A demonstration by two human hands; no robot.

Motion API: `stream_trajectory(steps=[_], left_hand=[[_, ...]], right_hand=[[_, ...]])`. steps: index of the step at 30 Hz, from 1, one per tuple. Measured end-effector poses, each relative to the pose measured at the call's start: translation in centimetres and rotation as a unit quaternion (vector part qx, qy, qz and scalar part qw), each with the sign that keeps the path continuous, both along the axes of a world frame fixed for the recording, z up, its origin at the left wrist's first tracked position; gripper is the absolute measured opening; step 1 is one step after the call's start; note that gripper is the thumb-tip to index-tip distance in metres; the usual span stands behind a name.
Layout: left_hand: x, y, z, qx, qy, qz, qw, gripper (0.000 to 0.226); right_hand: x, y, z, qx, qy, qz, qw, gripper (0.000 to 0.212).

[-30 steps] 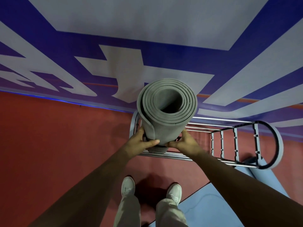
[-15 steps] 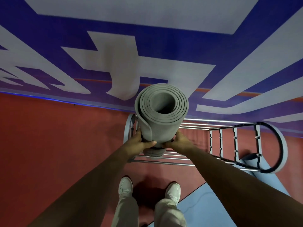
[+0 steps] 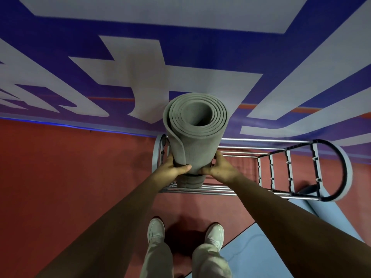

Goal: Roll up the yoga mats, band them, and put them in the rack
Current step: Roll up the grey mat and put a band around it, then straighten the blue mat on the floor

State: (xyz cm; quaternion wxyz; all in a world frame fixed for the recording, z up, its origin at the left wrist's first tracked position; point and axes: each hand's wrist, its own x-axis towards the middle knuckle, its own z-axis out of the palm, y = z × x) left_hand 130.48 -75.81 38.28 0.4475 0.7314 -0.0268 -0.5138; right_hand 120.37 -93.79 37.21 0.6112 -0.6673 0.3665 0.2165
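Yoga mat (image 3: 195, 141): rolled, upright, lower end between the bars at the left end of the rack (image 3: 281, 194) | left hand (image 3: 172, 170), right hand (image 3: 222, 169): both curled around the roll low down, probably to guide it straight down | band: I cannot see it clearly

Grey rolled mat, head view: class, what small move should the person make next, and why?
Probably ease the grey mat straight down into the rack. It stands upright, the left hand and right hand grip its lower part, and its bottom end already sits between the rails at the rack's left end.
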Motion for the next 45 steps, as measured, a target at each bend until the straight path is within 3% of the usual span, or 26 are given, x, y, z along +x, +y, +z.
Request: stream_trajectory(steps=[6,11,15,17,21,26,36,45], left_hand=[[1.5,0.0,4.5,0.071,-0.060,-0.045,0.995,0.078],[2.7,-1.3,12.2,0.115,-0.086,-0.069,0.987,0.021],[3.6,-2.0,18.2,0.130,-0.159,-0.095,0.974,0.032],[3.7,-2.6,21.2,0.102,-0.141,-0.087,0.981,0.033],[3.6,-3.1,25.1,0.074,-0.124,-0.090,0.985,0.025],[4.3,-2.1,28.5,0.016,-0.164,-0.129,0.978,0.016],[4.4,6.7,30.3,-0.045,-0.191,-0.288,0.937,0.020],[-4.7,10.4,30.0,-0.087,-0.184,-0.391,0.898,0.020]], right_hand=[[-0.7,-1.2,5.4,-0.067,0.046,0.013,0.997,0.097],[-1.1,-2.4,12.9,-0.096,0.044,0.006,0.994,0.083],[-1.0,-3.0,19.0,-0.117,0.030,-0.002,0.993,0.084],[-0.7,-3.1,21.7,-0.132,0.016,-0.006,0.991,0.082],[-0.5,-2.8,26.5,-0.164,0.004,-0.018,0.986,0.075],[-0.4,-0.1,30.1,-0.208,-0.014,-0.065,0.976,0.066],[-6.4,14.6,32.8,-0.260,0.038,-0.204,0.943,0.060],[-15.4,23.1,34.3,-0.280,0.070,-0.277,0.916,0.048]])
